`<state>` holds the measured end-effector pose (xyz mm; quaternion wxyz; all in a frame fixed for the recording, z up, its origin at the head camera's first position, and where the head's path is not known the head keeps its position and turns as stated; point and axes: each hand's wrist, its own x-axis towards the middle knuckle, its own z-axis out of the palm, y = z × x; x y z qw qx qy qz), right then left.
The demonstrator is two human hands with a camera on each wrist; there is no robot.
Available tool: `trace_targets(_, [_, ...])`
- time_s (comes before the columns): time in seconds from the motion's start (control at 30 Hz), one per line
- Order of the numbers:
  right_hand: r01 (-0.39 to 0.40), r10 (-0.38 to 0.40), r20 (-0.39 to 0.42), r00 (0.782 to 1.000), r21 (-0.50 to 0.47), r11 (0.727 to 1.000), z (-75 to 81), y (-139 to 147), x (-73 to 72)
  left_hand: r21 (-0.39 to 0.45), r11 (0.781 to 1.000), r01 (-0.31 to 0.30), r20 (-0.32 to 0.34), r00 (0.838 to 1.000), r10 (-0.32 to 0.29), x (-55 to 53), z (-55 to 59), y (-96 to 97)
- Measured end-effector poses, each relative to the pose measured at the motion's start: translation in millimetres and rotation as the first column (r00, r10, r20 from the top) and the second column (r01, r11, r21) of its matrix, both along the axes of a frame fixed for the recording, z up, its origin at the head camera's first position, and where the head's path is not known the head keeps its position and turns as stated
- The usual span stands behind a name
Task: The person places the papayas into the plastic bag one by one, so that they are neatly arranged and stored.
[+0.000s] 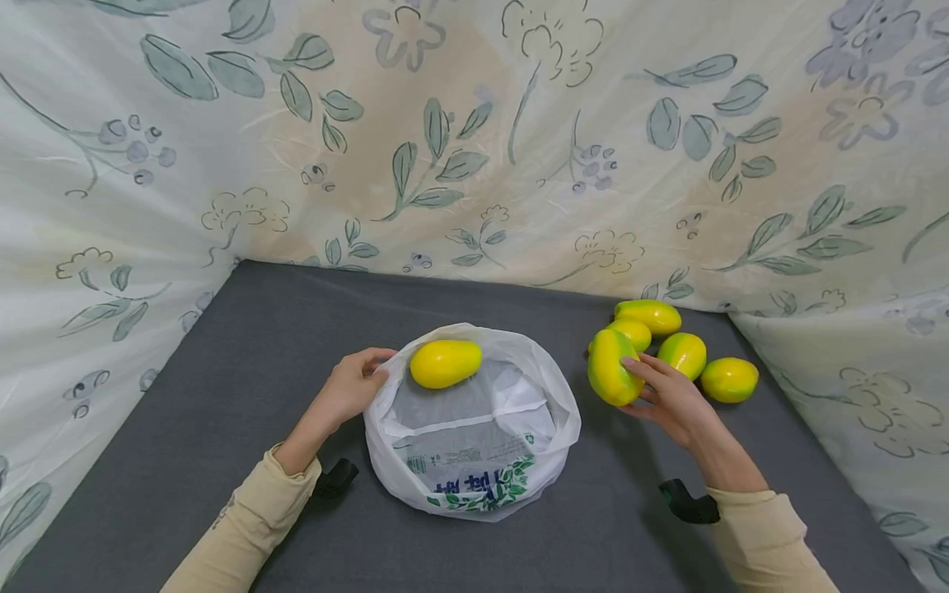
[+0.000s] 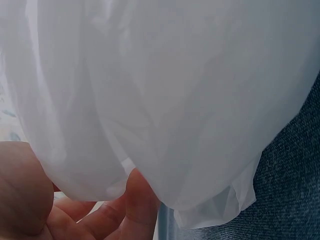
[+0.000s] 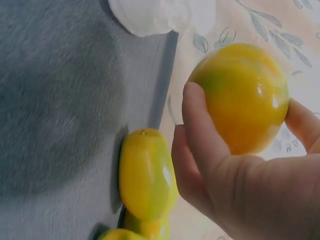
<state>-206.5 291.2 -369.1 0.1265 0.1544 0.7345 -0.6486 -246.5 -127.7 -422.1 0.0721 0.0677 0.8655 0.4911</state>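
A white plastic bag with green and blue print stands with its mouth spread wide in the head view. One yellow mango lies inside it, near the far rim. My left hand grips the bag's left rim; the left wrist view shows the thin plastic between thumb and fingers. To the right of the bag, my right hand holds a yellow-green mango up off the table. Thumb and fingers clasp this mango from opposite sides in the right wrist view.
Several more mangoes, among them a far one and a right one, lie grouped at the back right of the dark grey table. Floral cloth hangs along the back and both sides. Black wrist mounts sit under both forearms.
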Motion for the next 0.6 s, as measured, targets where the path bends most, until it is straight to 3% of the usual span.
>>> trace_targets(0.23, [-0.067,0.065,-0.032,0.997,-0.075,0.995,1.1,-18.7,-5.2,-0.003,1.0,0.005,-0.004,1.0,-0.005,0.0,0.3,-1.9])
trace_targets(0.6, [-0.234,0.225,-0.077,0.971,-0.14,0.962,-6.7,-54.7,-6.2,-0.001,1.0,-0.001,-0.007,1.0,0.001,1.8,2.2,-1.3])
